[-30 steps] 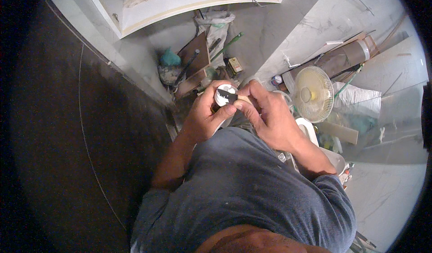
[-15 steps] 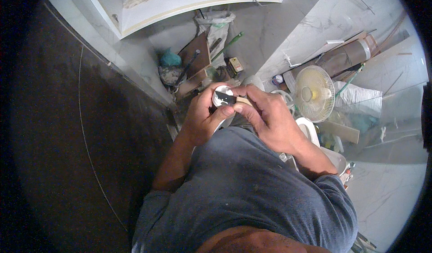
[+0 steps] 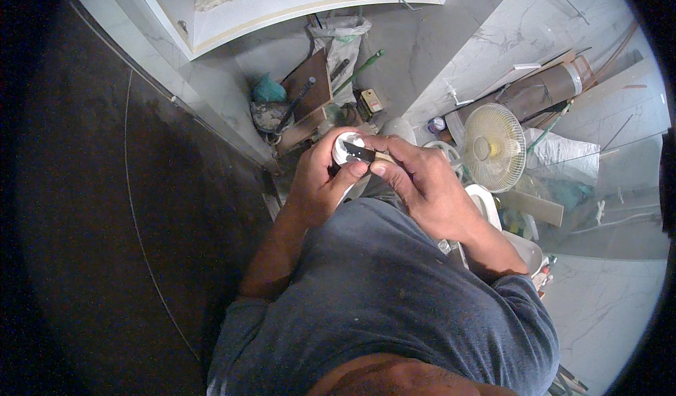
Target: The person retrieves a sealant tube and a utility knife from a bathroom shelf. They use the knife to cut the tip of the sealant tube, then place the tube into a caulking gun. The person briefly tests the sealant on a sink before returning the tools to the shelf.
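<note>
In front of my body, my left hand (image 3: 315, 177) wraps round a small white tub (image 3: 338, 158), its thumb along the near side. White paste shows inside the tub's round mouth. My right hand (image 3: 431, 188) pinches the light wooden handle of a putty knife (image 3: 362, 153) between thumb and fingers. The knife's dark blade lies over the mouth, with a little white on it; whether it touches the paste I cannot tell. Both hands are close together, and the tub's lower part is hidden by my left hand.
A white shelf (image 3: 260, 26) with a cloth and small tools spans the far side. Below it stand a white sack (image 3: 345, 33), boards and a teal bag (image 3: 268, 89). A round fan (image 3: 494, 148) is to my right, near a glass panel (image 3: 620, 213). A dark surface fills the left.
The putty knife's blade has slid slightly to the right over the tub, baring more white at its left. Both hands keep their grips.
</note>
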{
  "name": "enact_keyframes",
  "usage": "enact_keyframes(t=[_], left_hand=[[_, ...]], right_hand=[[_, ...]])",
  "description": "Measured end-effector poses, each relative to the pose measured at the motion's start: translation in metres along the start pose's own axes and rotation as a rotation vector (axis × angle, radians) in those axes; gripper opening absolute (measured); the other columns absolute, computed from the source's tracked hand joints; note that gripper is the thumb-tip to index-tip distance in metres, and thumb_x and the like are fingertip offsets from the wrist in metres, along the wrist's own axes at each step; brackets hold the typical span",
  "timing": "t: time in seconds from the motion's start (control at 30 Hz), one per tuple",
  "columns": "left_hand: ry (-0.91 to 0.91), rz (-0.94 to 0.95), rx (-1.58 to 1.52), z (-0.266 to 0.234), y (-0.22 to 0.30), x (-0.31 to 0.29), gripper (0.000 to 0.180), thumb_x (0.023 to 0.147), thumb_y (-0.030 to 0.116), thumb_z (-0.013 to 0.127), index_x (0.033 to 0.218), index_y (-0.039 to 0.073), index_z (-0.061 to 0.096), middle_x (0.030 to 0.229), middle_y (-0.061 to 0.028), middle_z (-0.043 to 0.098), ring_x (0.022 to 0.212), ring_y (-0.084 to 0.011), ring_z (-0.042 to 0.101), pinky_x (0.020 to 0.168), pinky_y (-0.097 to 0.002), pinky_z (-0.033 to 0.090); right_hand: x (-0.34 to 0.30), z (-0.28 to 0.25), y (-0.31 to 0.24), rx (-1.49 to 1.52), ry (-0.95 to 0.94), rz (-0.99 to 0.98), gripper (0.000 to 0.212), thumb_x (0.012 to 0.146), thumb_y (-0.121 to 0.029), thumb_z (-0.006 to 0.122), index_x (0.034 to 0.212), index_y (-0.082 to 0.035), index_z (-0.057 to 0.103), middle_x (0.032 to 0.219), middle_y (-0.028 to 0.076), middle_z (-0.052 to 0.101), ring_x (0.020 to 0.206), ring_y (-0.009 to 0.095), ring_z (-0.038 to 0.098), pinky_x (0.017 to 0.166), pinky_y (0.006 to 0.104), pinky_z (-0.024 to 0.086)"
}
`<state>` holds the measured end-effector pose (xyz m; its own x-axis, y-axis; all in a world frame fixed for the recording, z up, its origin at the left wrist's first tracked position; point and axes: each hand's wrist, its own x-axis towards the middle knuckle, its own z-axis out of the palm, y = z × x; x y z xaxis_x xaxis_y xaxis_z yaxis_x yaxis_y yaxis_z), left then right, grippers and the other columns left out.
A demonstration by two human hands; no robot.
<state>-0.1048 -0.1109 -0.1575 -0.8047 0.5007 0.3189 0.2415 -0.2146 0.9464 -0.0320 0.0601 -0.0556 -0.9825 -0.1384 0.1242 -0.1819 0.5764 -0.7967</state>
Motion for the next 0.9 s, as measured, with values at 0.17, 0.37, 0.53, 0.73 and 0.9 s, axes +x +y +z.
enact_keyframes(t=[0.17, 0.37, 0.53, 0.73, 0.9], left_hand=[[-0.016, -0.009, 0.043, -0.002, 0.006, 0.0, 0.04, 0.095, 0.023, 0.067, 0.123, -0.003, 0.056, 0.105, -0.0115, 0.069, 0.099, -0.0174, 0.065, 0.09, -0.0334, 0.05], [-0.003, 0.073, 0.113, 0.0, 0.001, 0.0, 0.042, 0.092, 0.026, 0.069, 0.12, -0.003, 0.057, 0.103, -0.0136, 0.069, 0.096, -0.0212, 0.067, 0.087, -0.0348, 0.051], [0.016, 0.089, 0.159, 0.004, -0.001, -0.003, 0.042, 0.092, 0.026, 0.067, 0.121, -0.002, 0.056, 0.104, -0.0162, 0.068, 0.096, -0.0272, 0.068, 0.087, -0.0375, 0.052], [0.065, 0.143, 0.233, 0.012, -0.006, -0.006, 0.043, 0.093, 0.024, 0.065, 0.125, -0.002, 0.053, 0.107, -0.0175, 0.067, 0.097, -0.0305, 0.068, 0.086, -0.04, 0.052], [0.096, 0.16, 0.235, 0.016, -0.006, -0.005, 0.041, 0.093, 0.023, 0.064, 0.124, -0.002, 0.054, 0.104, -0.0171, 0.067, 0.095, -0.0291, 0.067, 0.085, -0.0388, 0.052]], right_hand=[[-0.001, 0.003, 0.0, 0.007, 0.009, 0.005, 0.028, 0.099, -0.015, 0.06, 0.123, 0.0, 0.06, 0.095, 0.027, 0.068, 0.088, 0.048, 0.066, 0.073, 0.0484, 0.051], [-0.007, 0.002, -0.006, 0.003, 0.022, 0.131, 0.021, 0.099, -0.017, 0.061, 0.107, 0.0, 0.051, 0.078, 0.021, 0.063, 0.074, 0.041, 0.064, 0.066, 0.0435, 0.047], [-0.009, -0.001, -0.008, -0.028, 0.011, 0.132, 0.022, 0.099, -0.017, 0.062, 0.102, 0.0, 0.049, 0.079, 0.022, 0.063, 0.074, 0.041, 0.064, 0.064, 0.0441, 0.046], [-0.011, 0.001, -0.003, -0.054, 0.037, 0.117, 0.022, 0.099, -0.018, 0.062, 0.101, 0.0, 0.049, 0.076, 0.021, 0.062, 0.072, 0.041, 0.064, 0.064, 0.0442, 0.045], [-0.011, 0.002, -0.002, -0.038, 0.032, 0.149, 0.022, 0.099, -0.017, 0.062, 0.101, 0.0, 0.049, 0.077, 0.021, 0.062, 0.072, 0.038, 0.063, 0.063, 0.0431, 0.045]])
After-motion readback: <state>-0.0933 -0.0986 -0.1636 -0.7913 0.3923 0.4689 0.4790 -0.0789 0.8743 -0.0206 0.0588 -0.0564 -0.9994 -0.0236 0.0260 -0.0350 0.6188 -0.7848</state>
